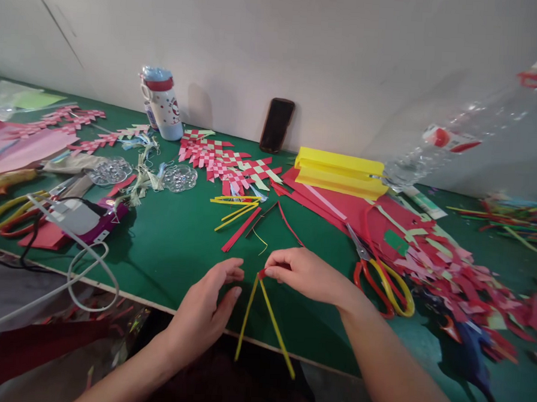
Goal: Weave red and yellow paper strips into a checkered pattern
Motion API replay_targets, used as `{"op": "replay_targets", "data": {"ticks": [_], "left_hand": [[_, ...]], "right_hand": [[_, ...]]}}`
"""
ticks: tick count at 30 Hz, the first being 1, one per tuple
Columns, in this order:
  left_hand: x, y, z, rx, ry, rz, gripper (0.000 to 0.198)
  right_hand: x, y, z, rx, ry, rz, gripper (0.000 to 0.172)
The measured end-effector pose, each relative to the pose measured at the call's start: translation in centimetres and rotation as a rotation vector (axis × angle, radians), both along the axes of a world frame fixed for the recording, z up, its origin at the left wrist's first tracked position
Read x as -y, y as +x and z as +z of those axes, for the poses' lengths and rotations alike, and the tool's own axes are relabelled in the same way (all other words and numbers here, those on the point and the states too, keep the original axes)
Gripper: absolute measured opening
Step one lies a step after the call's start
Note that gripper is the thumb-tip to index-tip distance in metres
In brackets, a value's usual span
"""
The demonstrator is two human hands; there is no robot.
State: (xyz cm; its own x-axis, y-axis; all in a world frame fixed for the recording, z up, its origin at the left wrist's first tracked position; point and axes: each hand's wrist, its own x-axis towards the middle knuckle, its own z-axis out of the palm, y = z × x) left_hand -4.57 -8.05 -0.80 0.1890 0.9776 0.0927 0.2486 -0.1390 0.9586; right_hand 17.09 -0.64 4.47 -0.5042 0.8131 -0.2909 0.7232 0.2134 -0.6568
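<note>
My right hand (292, 273) pinches the top of two yellow paper strips (271, 315), where a small red piece shows between the fingertips. The strips spread downward in an upside-down V over the table's front edge. Just left of them my left hand (214, 294) is open, fingers curved and apart, touching nothing. Beyond the hands lie a thin yellow strip (261, 242), red strips (241, 228) and a folded group of yellow strips (236, 208). Scissors (383, 285) with red and yellow handles rest right of my right hand.
Woven red-and-pink paper pieces (221, 156) lie at the back, near a bottle (163, 102) and a phone (276, 124). A yellow folded paper (339, 172) and a large plastic bottle (461, 133) stand right. Paper scraps (454, 265) cover the right side; a white cable (89, 275) hangs left.
</note>
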Motion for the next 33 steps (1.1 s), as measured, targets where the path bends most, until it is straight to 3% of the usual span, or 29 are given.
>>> {"op": "replay_targets", "data": {"ticks": [2,7,13,16,20,24,30,33], "left_hand": [[0.0,-0.9,-0.2,-0.188,0.176,-0.017,0.033],[-0.2,-2.0,-0.5,-0.451,0.481,-0.242,0.037],[-0.2,-3.4,-1.3,-0.555,0.667,-0.131,0.044],[-0.5,-4.2,-1.8,-0.672,0.763,-0.183,0.042],[-0.8,-4.6,-2.5,-0.812,0.800,-0.281,0.037],[-0.7,-4.3,-2.9,-0.820,0.799,-0.279,0.027],[-0.8,-4.2,-2.2,-0.848,0.765,-0.344,0.036],[-1.0,-4.1,-1.7,-0.865,0.734,-0.364,0.037]], "right_hand": [[-0.6,-0.3,-0.1,0.114,0.071,0.082,0.017],[-1.8,-2.1,-0.1,0.179,0.134,0.153,0.016],[-2.8,-4.3,1.4,0.265,0.093,0.233,0.022],[-2.9,-5.2,1.6,0.326,0.066,0.279,0.022],[-2.8,-5.7,1.1,0.378,0.063,0.275,0.020],[-2.7,-5.6,1.0,0.409,0.075,0.253,0.014],[-2.9,-3.7,0.7,0.448,0.115,0.162,0.012],[-2.3,-1.5,0.0,0.495,0.312,0.081,0.012]]}}
